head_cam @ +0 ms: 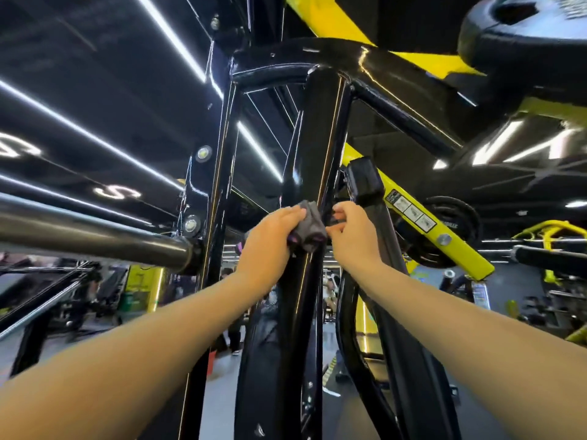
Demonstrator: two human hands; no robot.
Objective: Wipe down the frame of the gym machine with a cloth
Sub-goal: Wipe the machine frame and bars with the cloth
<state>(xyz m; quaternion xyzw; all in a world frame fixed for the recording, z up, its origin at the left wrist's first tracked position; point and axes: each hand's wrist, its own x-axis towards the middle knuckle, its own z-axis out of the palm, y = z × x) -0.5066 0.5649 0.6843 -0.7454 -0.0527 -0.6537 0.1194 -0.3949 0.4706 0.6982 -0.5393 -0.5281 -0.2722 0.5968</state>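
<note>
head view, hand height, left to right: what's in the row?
Grey bar → left black post → left hand → cloth → right hand → yellow arm

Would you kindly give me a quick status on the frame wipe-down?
Left hand grips grey cloth against black upright post. Right hand pinches cloth's right edge. Yellow lever arm close right, not blocking.

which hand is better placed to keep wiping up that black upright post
Left. The left hand already grips the grey cloth against the front of the black upright post. The right hand has curled fingers at the post's right edge beside the cloth.
</note>
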